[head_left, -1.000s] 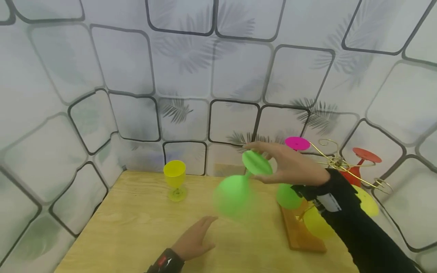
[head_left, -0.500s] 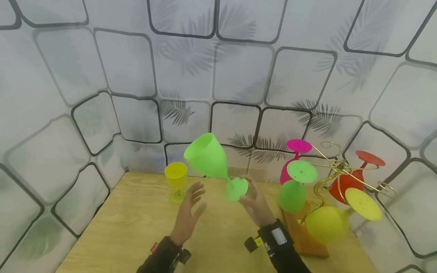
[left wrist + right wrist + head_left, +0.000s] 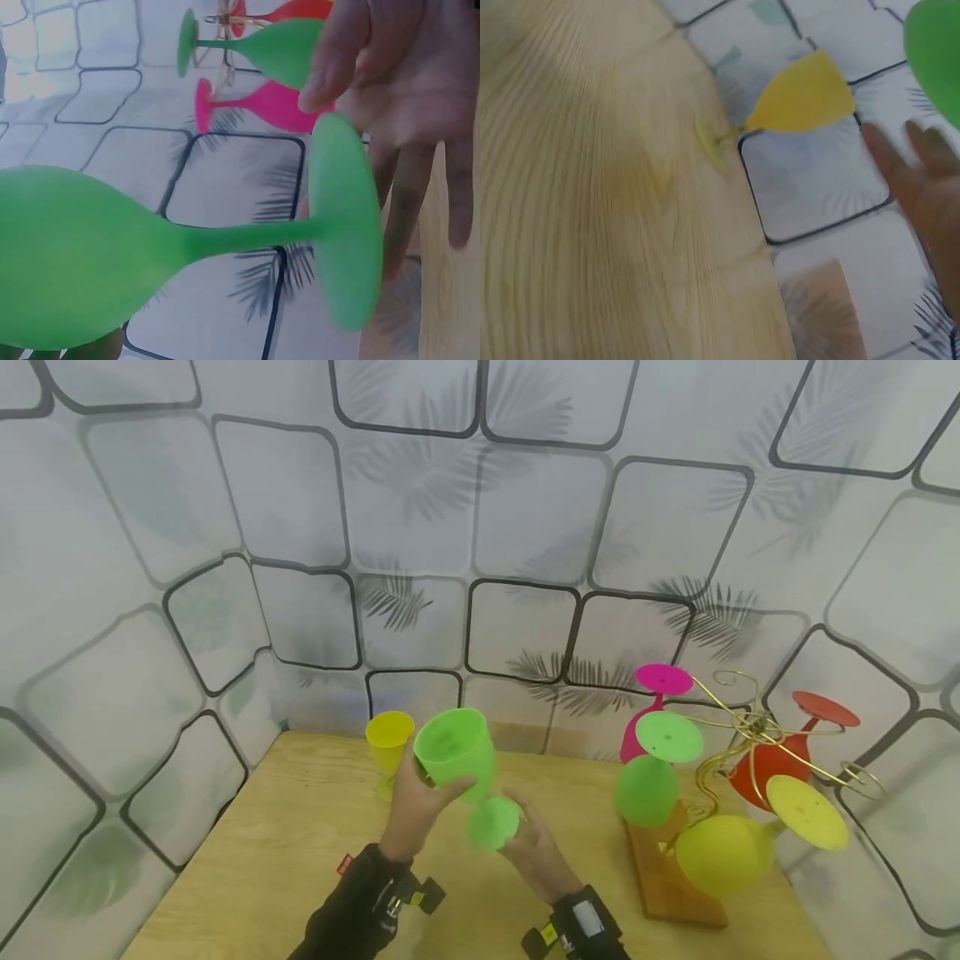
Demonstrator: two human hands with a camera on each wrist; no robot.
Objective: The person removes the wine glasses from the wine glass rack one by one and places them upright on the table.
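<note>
A light green plastic goblet (image 3: 457, 752) is tilted in the air, its mouth towards the upper left. My left hand (image 3: 415, 810) grips its bowl. In the left wrist view, the goblet's stem and round foot (image 3: 346, 232) show at close range, and my left fingers (image 3: 94, 349) curl beneath the bowl. My right hand (image 3: 538, 858) is beside the foot; its fingers (image 3: 409, 191) look straight and spread. Whether they touch the foot is hard to tell. A yellow goblet (image 3: 387, 734) stands upright on the table, behind my left hand.
At right a gold wire rack (image 3: 753, 725) on a wooden base (image 3: 678, 893) holds upside-down goblets: pink (image 3: 664, 679), green (image 3: 647, 789), red (image 3: 772, 770) and yellow (image 3: 723, 853). The wooden table (image 3: 247, 860) ends at a patterned wall (image 3: 525, 527).
The right hand carried the green goblet left from near the rack, turning its mouth upward. The left hand rose and took hold of its bowl; the right fingers now look loosened at the foot.
</note>
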